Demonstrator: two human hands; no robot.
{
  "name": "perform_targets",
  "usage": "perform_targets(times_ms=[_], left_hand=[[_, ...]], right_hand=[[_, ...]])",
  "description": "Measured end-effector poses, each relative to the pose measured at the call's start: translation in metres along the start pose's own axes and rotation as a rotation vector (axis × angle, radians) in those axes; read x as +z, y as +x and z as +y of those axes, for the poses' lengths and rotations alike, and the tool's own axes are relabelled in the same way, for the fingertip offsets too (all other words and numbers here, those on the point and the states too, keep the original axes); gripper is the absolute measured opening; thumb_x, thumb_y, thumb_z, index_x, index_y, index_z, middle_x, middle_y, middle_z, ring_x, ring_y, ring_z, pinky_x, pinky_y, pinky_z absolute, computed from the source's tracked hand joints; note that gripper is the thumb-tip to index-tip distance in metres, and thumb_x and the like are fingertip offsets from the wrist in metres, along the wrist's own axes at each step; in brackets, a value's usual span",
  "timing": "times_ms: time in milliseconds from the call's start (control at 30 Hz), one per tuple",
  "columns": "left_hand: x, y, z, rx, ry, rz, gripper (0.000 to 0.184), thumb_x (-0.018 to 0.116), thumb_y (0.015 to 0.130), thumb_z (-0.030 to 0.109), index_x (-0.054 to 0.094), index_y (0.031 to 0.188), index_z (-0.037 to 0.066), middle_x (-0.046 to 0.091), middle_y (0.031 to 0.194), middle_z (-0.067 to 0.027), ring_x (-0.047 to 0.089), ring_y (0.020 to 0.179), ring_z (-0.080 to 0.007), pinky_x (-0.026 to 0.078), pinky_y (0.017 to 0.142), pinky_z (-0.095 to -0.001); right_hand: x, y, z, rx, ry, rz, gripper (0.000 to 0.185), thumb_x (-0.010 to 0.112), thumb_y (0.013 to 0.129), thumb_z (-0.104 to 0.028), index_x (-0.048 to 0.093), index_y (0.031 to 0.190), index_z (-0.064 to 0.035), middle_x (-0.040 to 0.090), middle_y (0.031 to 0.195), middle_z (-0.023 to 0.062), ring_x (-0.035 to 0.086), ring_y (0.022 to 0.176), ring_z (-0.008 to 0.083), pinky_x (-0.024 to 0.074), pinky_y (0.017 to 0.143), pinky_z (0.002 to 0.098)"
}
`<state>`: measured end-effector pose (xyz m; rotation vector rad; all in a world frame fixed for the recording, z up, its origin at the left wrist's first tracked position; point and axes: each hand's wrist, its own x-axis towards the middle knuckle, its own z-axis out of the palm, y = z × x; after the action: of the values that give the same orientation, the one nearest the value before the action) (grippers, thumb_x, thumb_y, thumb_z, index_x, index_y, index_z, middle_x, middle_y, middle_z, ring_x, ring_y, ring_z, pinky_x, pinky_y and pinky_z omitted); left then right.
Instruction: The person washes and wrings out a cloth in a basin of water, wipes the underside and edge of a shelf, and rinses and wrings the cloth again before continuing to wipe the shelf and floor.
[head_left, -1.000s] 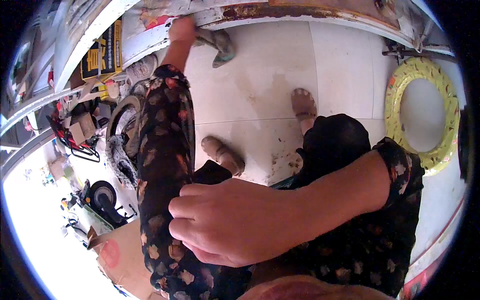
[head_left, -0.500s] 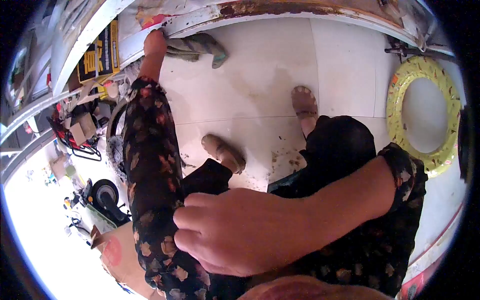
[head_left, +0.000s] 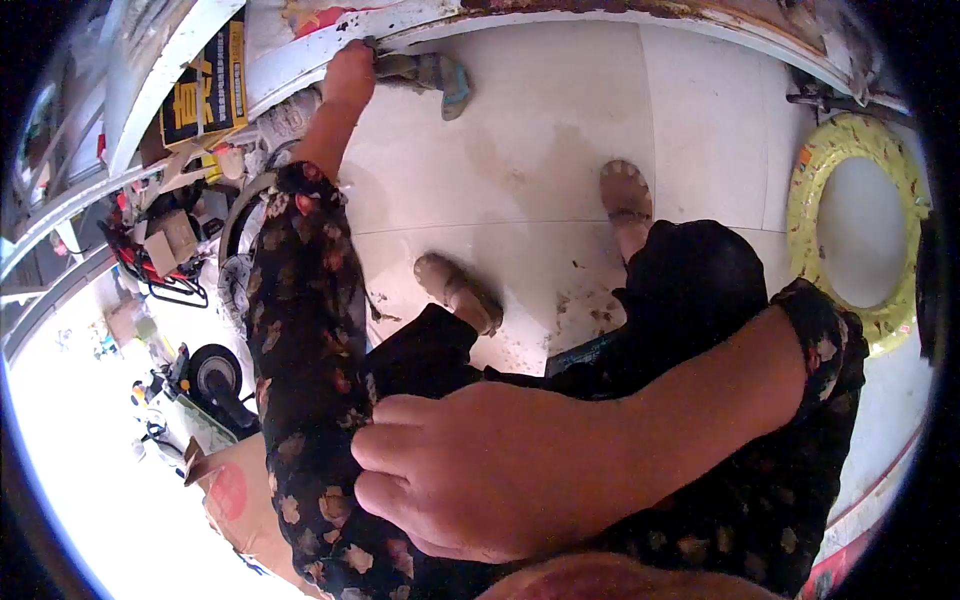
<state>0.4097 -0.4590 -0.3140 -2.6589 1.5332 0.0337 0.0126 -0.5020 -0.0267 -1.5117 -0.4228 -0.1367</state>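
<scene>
My left hand (head_left: 350, 75) reaches far out to the white ledge (head_left: 300, 65) at the top left. Its fingers are curled, and whatever lies within them is hidden. Just right of it is a limp grey-green, cloth-like piece (head_left: 432, 80); I cannot tell whether the fingers grip it. Close to the camera, my right hand (head_left: 480, 470) is closed, its knuckles over the dark floral left sleeve (head_left: 310, 330). Its fingertips and thumb are turned away, so I cannot see what it holds or whether it pinches the sleeve.
Below are my feet in brown shoes (head_left: 458, 292) on pale tiles (head_left: 540, 150) with wet patches and dirt specks. A yellow swim ring (head_left: 805, 225) stands at the right. Shelving with a black-and-yellow box (head_left: 205, 95), a cardboard box (head_left: 240, 495) and a wheel (head_left: 212, 375) are at the left.
My left hand has shifted right along the ledge, and the grey-green piece lies differently. The view has shifted slightly. My right hand stays closed in about the same place.
</scene>
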Motion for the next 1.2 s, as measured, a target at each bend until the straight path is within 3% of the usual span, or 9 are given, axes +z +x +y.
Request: perform_targets(times_ms=[133,233,267,367,500,633,800,1033,1200], left_hand=[[-0.005,0.013,-0.002,0.045,0.050,0.009,0.016,0.050,0.083,0.010,0.061,0.089,0.002,0.064,0.093,-0.0227,0.063,0.086,-0.0405,0.051,0.076,-0.0503],[-0.013,0.039,0.007,-0.101,0.049,-0.018,0.017,0.054,0.077,0.009,0.062,0.090,0.002,0.064,0.090,-0.0212,0.062,0.088,-0.0397,0.050,0.079,-0.0491],[-0.018,0.035,0.014,-0.046,0.094,0.027,0.018,0.050,0.082,0.009,0.066,0.088,0.004,0.065,0.091,-0.0218,0.065,0.084,-0.0387,0.052,0.077,-0.0490],[0.004,0.021,0.002,0.032,0.106,-0.035,0.017,0.050,0.081,0.008,0.065,0.088,0.004,0.065,0.094,-0.0203,0.065,0.087,-0.0368,0.053,0.076,-0.0467],[-0.014,0.010,0.022,0.131,0.150,0.057,0.014,0.051,0.082,0.006,0.064,0.086,0.003,0.065,0.092,-0.0208,0.065,0.085,-0.0379,0.054,0.075,-0.0468],[0.008,0.051,0.003,-0.103,0.061,0.025,0.016,0.049,0.081,0.008,0.061,0.089,0.001,0.063,0.089,-0.0216,0.062,0.088,-0.0403,0.051,0.078,-0.0473],[0.006,0.013,0.010,0.104,0.114,-0.004,0.015,0.051,0.083,0.008,0.064,0.087,0.002,0.065,0.092,-0.0201,0.064,0.091,-0.0383,0.054,0.076,-0.0455],[-0.015,0.039,0.017,-0.084,0.103,-0.040,0.016,0.050,0.083,0.011,0.064,0.087,0.003,0.065,0.092,-0.0187,0.064,0.090,-0.0359,0.053,0.076,-0.0466],[-0.015,0.012,0.010,0.099,0.212,-0.130,0.019,0.049,0.085,0.011,0.065,0.094,0.004,0.062,0.108,-0.0216,0.063,0.094,-0.0385,0.053,0.078,-0.0466]], right_hand=[[0.005,0.002,0.002,0.002,-0.018,-0.043,0.019,0.064,0.074,-0.017,0.052,0.076,-0.0031,0.046,0.078,0.0069,0.051,0.075,0.0194,0.0468,0.054,0.0280],[0.006,0.006,0.005,-0.005,-0.024,-0.055,0.018,0.064,0.075,-0.017,0.052,0.075,-0.0032,0.046,0.077,0.0069,0.051,0.075,0.0191,0.0471,0.053,0.0279],[0.007,0.007,0.005,-0.010,-0.018,-0.061,0.018,0.063,0.075,-0.017,0.052,0.075,-0.0032,0.046,0.077,0.0069,0.051,0.075,0.0191,0.0472,0.053,0.0279],[0.012,0.006,0.007,-0.021,0.002,-0.033,0.018,0.064,0.074,-0.017,0.052,0.075,-0.0028,0.046,0.078,0.0071,0.051,0.075,0.0191,0.0476,0.053,0.0281],[0.010,0.009,0.007,0.025,0.010,-0.079,0.019,0.064,0.074,-0.017,0.052,0.075,-0.0026,0.046,0.078,0.0072,0.051,0.076,0.0191,0.0476,0.053,0.0280],[0.010,0.011,0.010,0.026,-0.004,-0.058,0.017,0.063,0.075,-0.016,0.052,0.074,-0.0027,0.046,0.077,0.0071,0.051,0.075,0.0192,0.0476,0.053,0.0281],[0.008,0.007,0.006,0.034,-0.009,-0.075,0.016,0.063,0.075,-0.015,0.052,0.074,-0.0027,0.046,0.077,0.0073,0.051,0.076,0.0197,0.0481,0.055,0.0289],[0.007,0.002,0.005,0.020,0.019,-0.053,0.015,0.061,0.075,-0.015,0.053,0.075,-0.0026,0.046,0.077,0.0072,0.050,0.075,0.0192,0.0472,0.055,0.0281],[0.004,-0.001,0.002,0.021,-0.008,-0.082,0.015,0.061,0.075,-0.015,0.053,0.076,-0.0023,0.046,0.078,0.0072,0.050,0.076,0.0191,0.0473,0.054,0.0280]])
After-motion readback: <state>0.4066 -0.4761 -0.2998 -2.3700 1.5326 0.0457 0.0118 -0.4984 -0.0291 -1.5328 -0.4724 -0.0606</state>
